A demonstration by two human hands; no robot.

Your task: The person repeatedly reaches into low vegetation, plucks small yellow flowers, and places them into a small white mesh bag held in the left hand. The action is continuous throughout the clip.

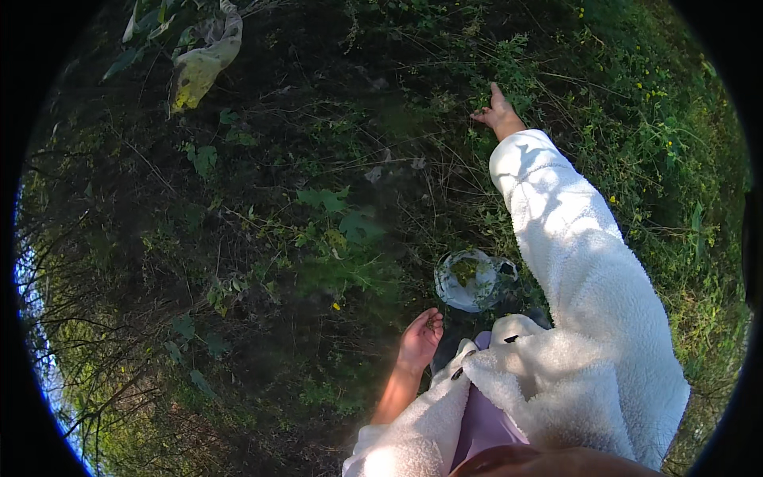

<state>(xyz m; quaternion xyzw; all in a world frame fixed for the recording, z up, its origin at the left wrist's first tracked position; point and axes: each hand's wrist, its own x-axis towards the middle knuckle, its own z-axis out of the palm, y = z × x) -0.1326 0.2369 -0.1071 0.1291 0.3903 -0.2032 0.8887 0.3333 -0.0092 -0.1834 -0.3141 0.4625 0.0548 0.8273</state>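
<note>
My right hand reaches far forward at the end of a white fleece sleeve. Its thumb stands apart from the fingers, close to green leafy stems with small leaves. Close to my body, my left hand is raised with its fingers curled in. Something small and dark seems to lie within those fingers, too small to name. Just ahead of my lap and right of the left hand is a round, pale, see-through container. Yellow-green plant bits lie inside it.
Dense weeds and dry stalks cover the ground around me. Broad lobed leaves grow left of centre. A withered yellowish leaf hangs at the upper left. Bare branches crowd the left side, and yellow-flowered plants stand at right.
</note>
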